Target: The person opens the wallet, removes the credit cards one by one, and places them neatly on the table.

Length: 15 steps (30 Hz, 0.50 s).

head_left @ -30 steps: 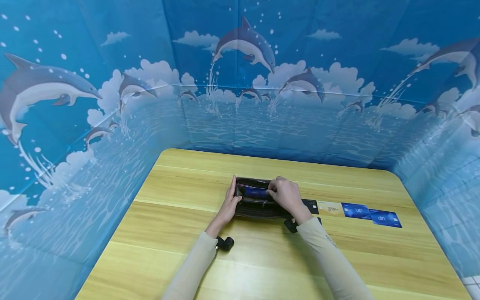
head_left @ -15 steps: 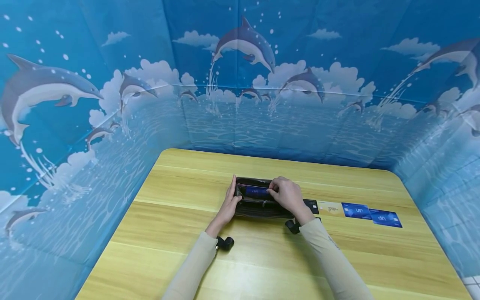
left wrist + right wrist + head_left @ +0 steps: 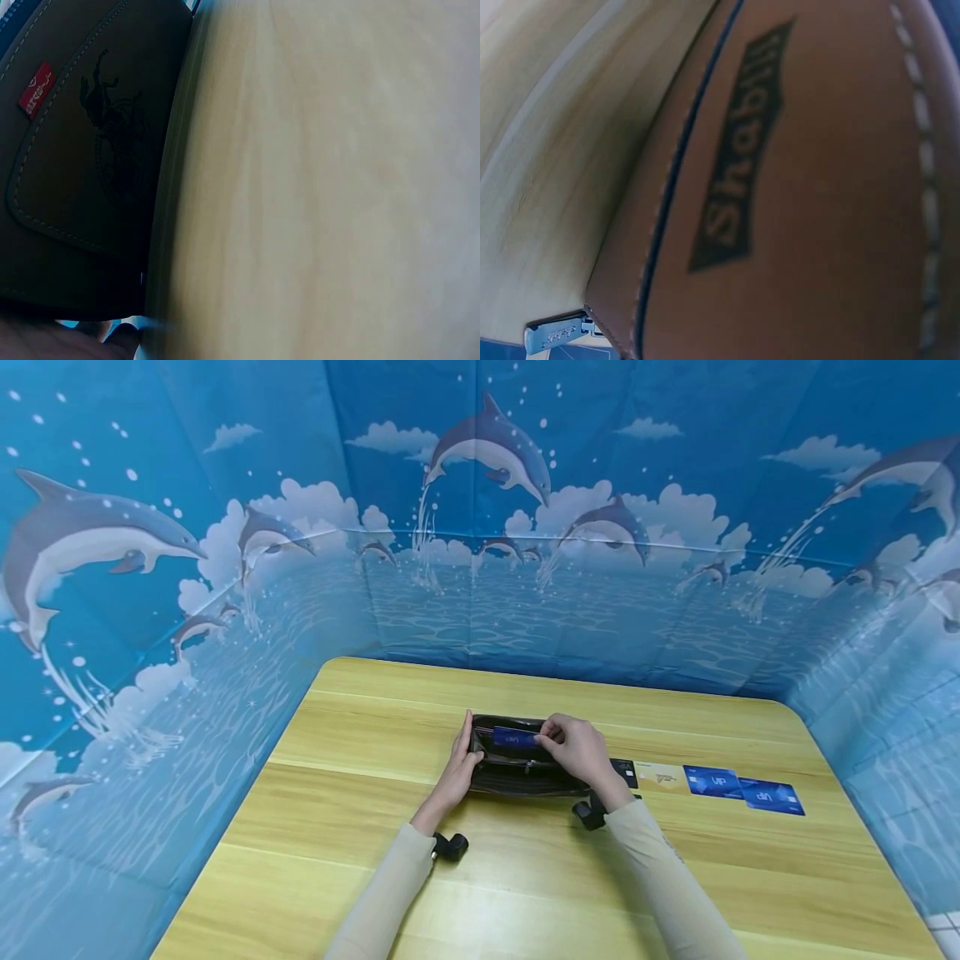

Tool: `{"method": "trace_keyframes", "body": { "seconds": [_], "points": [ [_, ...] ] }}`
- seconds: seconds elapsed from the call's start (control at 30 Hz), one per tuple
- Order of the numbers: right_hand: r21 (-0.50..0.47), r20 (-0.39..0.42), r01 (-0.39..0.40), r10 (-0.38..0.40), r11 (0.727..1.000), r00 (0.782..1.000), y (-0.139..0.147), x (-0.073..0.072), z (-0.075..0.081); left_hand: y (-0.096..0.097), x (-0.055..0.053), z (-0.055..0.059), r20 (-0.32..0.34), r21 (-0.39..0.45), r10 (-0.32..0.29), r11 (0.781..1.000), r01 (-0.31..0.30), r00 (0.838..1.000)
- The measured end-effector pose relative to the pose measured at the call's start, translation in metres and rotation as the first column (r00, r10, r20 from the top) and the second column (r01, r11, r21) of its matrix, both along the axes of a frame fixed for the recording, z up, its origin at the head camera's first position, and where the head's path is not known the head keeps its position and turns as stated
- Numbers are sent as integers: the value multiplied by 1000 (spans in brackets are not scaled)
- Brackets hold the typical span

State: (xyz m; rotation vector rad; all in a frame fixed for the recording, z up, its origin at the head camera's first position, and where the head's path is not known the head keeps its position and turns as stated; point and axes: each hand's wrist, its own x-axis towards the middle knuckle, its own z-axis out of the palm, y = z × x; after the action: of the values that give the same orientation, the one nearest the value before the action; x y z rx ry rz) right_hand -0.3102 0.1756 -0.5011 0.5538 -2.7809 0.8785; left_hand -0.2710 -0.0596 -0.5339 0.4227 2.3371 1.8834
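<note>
A dark leather wallet (image 3: 517, 781) lies unzipped on the table, its mouth spread wide. My left hand (image 3: 455, 772) grips its left end, with the thumb at the inner edge. Inside the wallet's far section is a dark blue card (image 3: 513, 739) with pale lettering. My right hand (image 3: 581, 752) pinches that card's right end, and covers the wallet's right part. The left wrist view shows the wallet's outside (image 3: 75, 172), with a red tag and an embossed figure. In the right wrist view, brown leather (image 3: 832, 187) with a dark printed label and a zip pull (image 3: 555, 334) show.
To the right of the wallet lies a row of cards: a black card (image 3: 624, 772) partly hidden by the right arm, a gold card (image 3: 660, 777) and two blue cards (image 3: 712, 782) that overlap. The wooden table (image 3: 510, 885) is backed by a dolphin-print curtain (image 3: 450, 602).
My right hand has shifted slightly to the right. The blue card has risen a little and moved slightly right within the wallet. The left hand keeps its place.
</note>
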Motion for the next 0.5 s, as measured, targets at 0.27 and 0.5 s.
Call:
{"method": "trace_keyframes", "body": {
  "seconds": [0.27, 0.5],
  "points": [
    [-92, 49, -9, 14, 996, 999, 4, 2, -1, -1, -18, -33, 1, 1, 5, 1000, -5, 1000],
    [-95, 80, 11, -3, 995, 997, 4, 3, 0, 1, -17, -36, -24, 3, 39, 999, -39, 999]
  ]
}}
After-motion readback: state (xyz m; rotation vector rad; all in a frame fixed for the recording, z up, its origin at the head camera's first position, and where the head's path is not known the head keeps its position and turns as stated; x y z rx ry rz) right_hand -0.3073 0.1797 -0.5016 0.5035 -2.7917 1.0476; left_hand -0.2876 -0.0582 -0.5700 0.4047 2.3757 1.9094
